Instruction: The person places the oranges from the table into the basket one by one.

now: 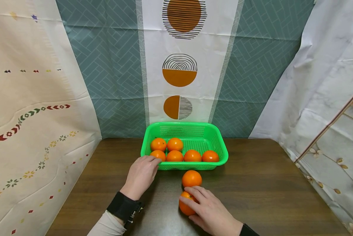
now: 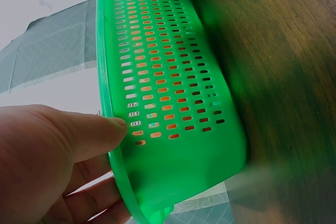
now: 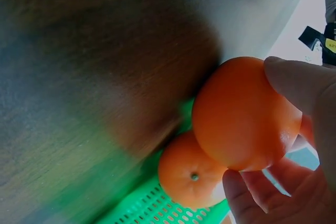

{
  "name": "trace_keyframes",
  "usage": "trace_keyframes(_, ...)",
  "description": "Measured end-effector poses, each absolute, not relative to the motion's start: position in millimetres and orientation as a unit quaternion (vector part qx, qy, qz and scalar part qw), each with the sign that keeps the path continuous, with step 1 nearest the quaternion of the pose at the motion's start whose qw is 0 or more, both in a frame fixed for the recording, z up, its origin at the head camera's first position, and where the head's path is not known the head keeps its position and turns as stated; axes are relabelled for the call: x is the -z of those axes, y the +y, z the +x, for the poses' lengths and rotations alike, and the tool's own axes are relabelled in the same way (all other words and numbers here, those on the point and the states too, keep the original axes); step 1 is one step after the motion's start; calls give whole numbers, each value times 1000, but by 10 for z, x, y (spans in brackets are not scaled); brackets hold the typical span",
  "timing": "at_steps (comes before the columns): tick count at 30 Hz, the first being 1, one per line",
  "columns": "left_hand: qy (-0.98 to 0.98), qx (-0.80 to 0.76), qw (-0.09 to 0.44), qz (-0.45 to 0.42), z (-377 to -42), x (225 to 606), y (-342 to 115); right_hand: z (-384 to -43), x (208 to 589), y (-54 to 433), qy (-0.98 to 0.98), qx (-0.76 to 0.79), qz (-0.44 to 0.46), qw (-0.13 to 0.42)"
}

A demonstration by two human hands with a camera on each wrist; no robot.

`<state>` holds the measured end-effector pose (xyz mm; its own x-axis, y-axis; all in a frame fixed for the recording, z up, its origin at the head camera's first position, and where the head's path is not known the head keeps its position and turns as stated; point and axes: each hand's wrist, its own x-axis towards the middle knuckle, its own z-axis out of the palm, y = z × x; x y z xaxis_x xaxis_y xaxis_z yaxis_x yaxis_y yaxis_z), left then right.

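The left hand (image 1: 142, 176) grips the front-left rim of a green plastic basket (image 1: 191, 166); in the left wrist view its thumb (image 2: 102, 132) presses the outer side while other fingers lie behind the rim. Several oranges (image 1: 175, 156) sit in the basket, in a front row and at the back left. In front of the basket, the right hand (image 1: 210, 209) holds an orange (image 3: 244, 114) between thumb and fingers. Whether that fruit touches the table cannot be told. Another orange (image 1: 192, 178) lies between it and the basket, its stem end showing in the right wrist view.
The brown wooden table (image 1: 253, 190) extends to both sides of the basket. Behind it hangs a patterned teal and white cloth (image 1: 114, 65). Patterned light cloths also hang at the left and right. Dark bands are on both wrists.
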<state>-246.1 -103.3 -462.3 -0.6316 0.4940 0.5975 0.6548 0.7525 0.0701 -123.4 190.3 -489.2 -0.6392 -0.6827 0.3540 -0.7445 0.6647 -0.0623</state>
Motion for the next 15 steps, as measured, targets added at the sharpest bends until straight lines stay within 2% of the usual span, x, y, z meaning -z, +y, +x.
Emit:
trace_keyframes(5,-890,138,289,-324,-2459,4623,-1036,-1233,4888,1913,-906,-103,389,132)
trace_keyframes(15,-888,135,293,-327,-2451,4620,-1037,-1223,4887,1902,-903,-116,393,130)
